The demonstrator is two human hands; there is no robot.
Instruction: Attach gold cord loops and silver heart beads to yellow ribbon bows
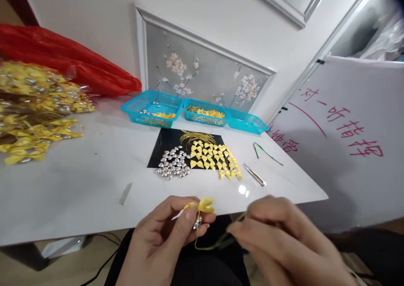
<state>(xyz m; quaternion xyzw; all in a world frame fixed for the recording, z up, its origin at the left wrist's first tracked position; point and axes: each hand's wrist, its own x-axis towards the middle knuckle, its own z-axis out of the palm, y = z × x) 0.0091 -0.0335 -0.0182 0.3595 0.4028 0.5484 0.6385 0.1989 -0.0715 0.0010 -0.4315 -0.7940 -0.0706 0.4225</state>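
Note:
Between the thumb and fingers of my left hand (170, 231) is a yellow ribbon bow (205, 205). A shiny silver bead (197, 223) hangs just under the bow, by the fingertips. From there a thin yellow-green cord (206, 248) loops down and across to my right hand (280, 231). That hand is pinched on the cord and partly smeared by motion. Beyond the hands lie rows of yellow bows (210, 155), a heap of silver beads (173, 163) and a bundle of gold cords (198, 137), partly on a black mat (158, 147).
Blue baskets (135, 113) stand along the wall, two with bows and other pieces inside. Tweezers (254, 175) and a green cord (268, 153) lie to the right. Bagged yellow bows (41, 88) and a red bag (72, 62) fill the left. The table edge (94, 235) is near my hands.

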